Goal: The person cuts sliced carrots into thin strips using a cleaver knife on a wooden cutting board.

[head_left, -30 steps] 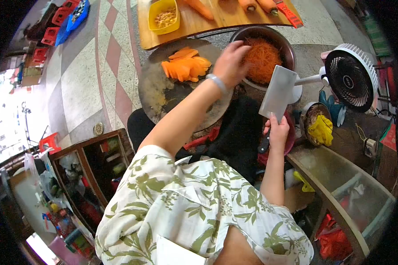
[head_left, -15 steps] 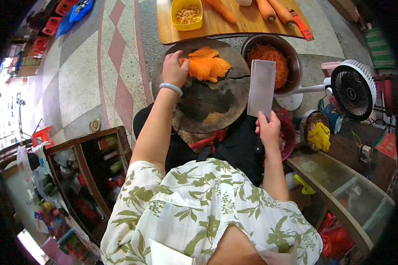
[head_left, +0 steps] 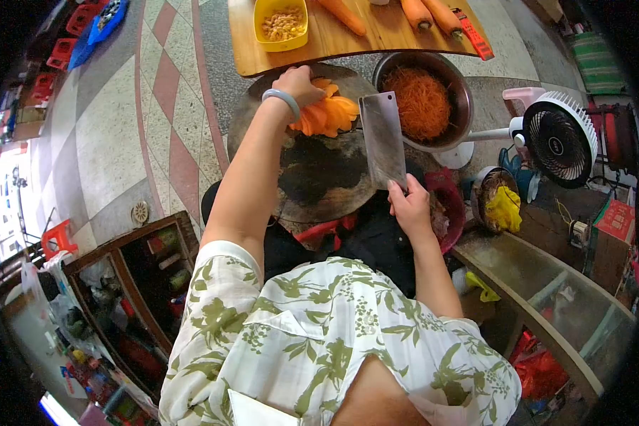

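- So the left hand [head_left: 298, 85] is at the far left part of the round wooden chopping block [head_left: 319, 170], fingers curled by the carrot slices [head_left: 330, 117]. Can't see the fingertips well enough to say if it's gripping any. There's a pale bracelet [head_left: 282, 101] on that wrist.
- Right hand [head_left: 410, 202] is closed around the cleaver [head_left: 383, 138] at the near end, with the blade pointing away from the person. The blade overlaps the block's right side in this view, but I honestly can't tell if it's touching the wood.
- Carrot slices are in a loose, overlapping pile on the far half of the block. The wood on the near side of them has a big dark patch.
- Just right of the block's far side there's a metal bowl [head_left: 461, 128] with shredded carrot [head_left: 420, 103] in it.
- Past all that is the wooden bench [head_left: 376, 35]: yellow container [head_left: 282, 44] of small pale bits on the left, whole carrots [head_left: 344, 15] in the middle and toward the right, then a red strip [head_left: 473, 34] at the right end.
- White-and-black fan [head_left: 557, 142] is off to the right, past the bowl.
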The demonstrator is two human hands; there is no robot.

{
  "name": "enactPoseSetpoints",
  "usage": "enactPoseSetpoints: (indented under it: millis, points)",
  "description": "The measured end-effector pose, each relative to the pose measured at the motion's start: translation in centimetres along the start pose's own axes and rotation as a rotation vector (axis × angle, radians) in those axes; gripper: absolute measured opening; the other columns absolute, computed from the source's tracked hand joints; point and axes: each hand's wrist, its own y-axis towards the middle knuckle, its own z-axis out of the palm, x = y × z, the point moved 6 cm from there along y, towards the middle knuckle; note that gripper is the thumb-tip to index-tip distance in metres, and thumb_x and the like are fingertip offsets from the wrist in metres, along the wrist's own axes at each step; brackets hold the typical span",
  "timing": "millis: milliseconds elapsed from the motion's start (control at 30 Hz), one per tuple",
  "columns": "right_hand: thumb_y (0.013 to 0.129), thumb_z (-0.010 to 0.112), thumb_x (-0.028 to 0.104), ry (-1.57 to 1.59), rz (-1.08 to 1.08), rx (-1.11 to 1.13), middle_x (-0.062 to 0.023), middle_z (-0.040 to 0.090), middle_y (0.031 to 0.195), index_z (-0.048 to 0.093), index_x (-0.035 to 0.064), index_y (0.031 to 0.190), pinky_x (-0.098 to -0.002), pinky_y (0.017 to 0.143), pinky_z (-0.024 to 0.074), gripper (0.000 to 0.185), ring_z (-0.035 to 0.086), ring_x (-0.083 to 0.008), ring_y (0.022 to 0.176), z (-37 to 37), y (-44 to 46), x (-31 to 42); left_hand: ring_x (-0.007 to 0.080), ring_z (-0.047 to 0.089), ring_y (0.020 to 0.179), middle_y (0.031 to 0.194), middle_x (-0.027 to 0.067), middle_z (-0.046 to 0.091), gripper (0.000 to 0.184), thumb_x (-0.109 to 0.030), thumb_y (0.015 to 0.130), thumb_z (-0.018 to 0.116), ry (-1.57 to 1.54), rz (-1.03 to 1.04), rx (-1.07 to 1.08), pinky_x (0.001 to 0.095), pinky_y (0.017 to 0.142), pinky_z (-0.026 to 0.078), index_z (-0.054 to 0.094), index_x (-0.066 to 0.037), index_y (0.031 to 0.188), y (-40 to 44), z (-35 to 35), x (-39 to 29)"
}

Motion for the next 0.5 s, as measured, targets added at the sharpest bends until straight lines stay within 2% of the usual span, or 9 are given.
enactPoseSetpoints:
  millis: [33, 133, 167, 267, 400, 500]
  points:
    - [0.096, 0.063, 0.019, -0.002, -0.006, 0.001, -0.0029, 0.06, 0.066, 0.061, 0.0001, 0.092, -0.0287, 0.047, 0.0446, 0.019, 0.057, -0.0101, 0.05, 0.0, 0.1, 0.1, 0.0353, 0.064, 0.111, 0.119, 0.0226, 0.067, 0.063, -0.039, 0.074, 0.081, -0.029, -0.009, 0.025, 0.0406, 0.095, 0.051, 0.064, 0.002, 0.118, 0.4, 0.2, 0.3]
    - [0.096, 0.063, 0.019, -0.009, -0.018, 0.003, -0.0032, 0.06, 0.066, 0.061, 0.0005, 0.092, -0.0289, 0.047, 0.0448, 0.019, 0.057, -0.0103, 0.05, -0.1, 0.2, 0.3, 0.0347, 0.062, 0.115, 0.123, 0.0191, 0.065, 0.062, -0.041, 0.073, 0.081, -0.045, 0.007, 0.205, 0.0396, 0.098, 0.05, 0.065, -0.004, 0.121, 1.1, 0.5, 0.7]
    - [0.096, 0.063, 0.019, -0.013, -0.021, 0.003, -0.0036, 0.061, 0.066, 0.061, 0.0005, 0.093, -0.029, 0.047, 0.045, 0.019, 0.057, -0.0106, 0.05, -0.1, 0.3, 0.3, 0.0338, 0.063, 0.111, 0.118, 0.0179, 0.067, 0.061, -0.037, 0.072, 0.084, -0.127, -0.013, 0.224, 0.0392, 0.094, 0.051, 0.064, -0.003, 0.119, 1.5, 0.9, 1.2]
    - [0.095, 0.063, 0.02, -0.029, -0.031, -0.005, -0.0056, 0.062, 0.066, 0.061, 0.0006, 0.093, -0.03, 0.048, 0.0458, 0.019, 0.059, -0.012, 0.05, 0.0, 0.3, 0.3, 0.0292, 0.064, 0.102, 0.113, 0.0172, 0.069, 0.054, -0.03, 0.073, 0.086, -0.071, 0.053, 0.221, 0.0378, 0.087, 0.051, 0.064, 0.001, 0.112, 1.0, 0.5, 0.3]
    - [0.095, 0.063, 0.02, -0.045, -0.062, -0.013, -0.008, 0.064, 0.066, 0.061, 0.0004, 0.093, -0.0315, 0.048, 0.0466, 0.02, 0.061, -0.0132, 0.05, -0.2, 0.2, -0.4, 0.0323, 0.064, 0.11, 0.118, 0.0171, 0.067, 0.059, -0.028, 0.075, 0.085, -0.098, 0.125, 0.279, 0.0379, 0.094, 0.051, 0.063, -0.001, 0.122, 1.0, 0.9, 0.1]
    - [0.095, 0.063, 0.02, -0.083, -0.01, -0.009, -0.0117, 0.065, 0.069, 0.061, -0.0008, 0.093, -0.0349, 0.053, 0.0487, 0.021, 0.064, -0.0175, 0.056, -0.3, 0.0, -0.3, 0.0323, 0.064, 0.112, 0.121, 0.018, 0.067, 0.064, -0.027, 0.074, 0.085, -0.08, 0.135, 0.294, 0.0369, 0.097, 0.05, 0.061, 0.0, 0.127, 1.4, 1.4, 0.2]
